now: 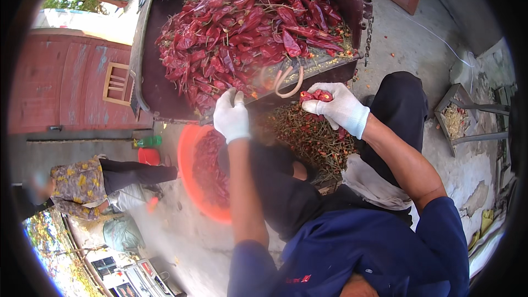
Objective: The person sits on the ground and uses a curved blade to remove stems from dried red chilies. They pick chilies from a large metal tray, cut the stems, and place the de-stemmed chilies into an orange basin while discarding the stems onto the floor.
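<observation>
My right hand (342,104), in a white glove, is closed around a small bunch of dried red chillies (315,97) whose yellowish ends face up. My left hand (231,116), also gloved, is at the near edge of a dark red metal cart bed (324,77). Its thumb and forefinger are apart, and I see nothing between them. A large heap of dried red chillies (242,27) fills the bed beyond both hands. Below my right hand lies a pile of cut stems and bits (308,132). An orange basin (186,159) with more red chillies stands left of my legs.
A pinkish looped handle (289,83) hangs on the bed's near edge. On the right are a chain (369,33) and a wooden frame stool (459,118). Another person (82,187) bends over at the left, near a red bucket (148,156); someone else stands at the top left.
</observation>
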Motion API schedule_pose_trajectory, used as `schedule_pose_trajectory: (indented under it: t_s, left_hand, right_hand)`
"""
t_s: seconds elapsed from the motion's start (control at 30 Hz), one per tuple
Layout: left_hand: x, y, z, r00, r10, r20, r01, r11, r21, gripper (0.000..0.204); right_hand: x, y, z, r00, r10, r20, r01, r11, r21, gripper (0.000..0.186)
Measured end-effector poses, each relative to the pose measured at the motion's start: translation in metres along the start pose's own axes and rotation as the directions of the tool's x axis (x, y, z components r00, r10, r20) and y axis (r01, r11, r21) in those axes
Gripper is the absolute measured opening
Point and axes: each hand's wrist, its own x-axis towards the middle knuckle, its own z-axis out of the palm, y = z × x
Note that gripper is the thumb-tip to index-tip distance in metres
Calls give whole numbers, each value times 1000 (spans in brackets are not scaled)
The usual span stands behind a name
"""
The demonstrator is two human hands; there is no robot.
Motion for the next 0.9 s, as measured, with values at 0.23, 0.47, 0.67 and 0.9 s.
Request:
schedule_pose_trajectory:
  t_s: [0.23,0.47,0.67,0.9]
  left_hand:
    - [-9,-2,10,952,300,58,-306,938,164,28]
    - [3,-14,11,905,372,-206,-390,919,-51,18]
    - [-6,16,-19,925,-378,22,232,522,-821,16]
    - [-86,69,-25,967,181,-181,-250,818,-519,13]
  right_hand:
    - [7,5,7,996,-59,61,63,996,-64,18]
    - [16,7,16,996,36,80,-24,990,-139,26]
    - [20,11,25,995,46,86,-43,998,-37,30]
    - [24,13,38,984,77,159,-129,928,349,31]
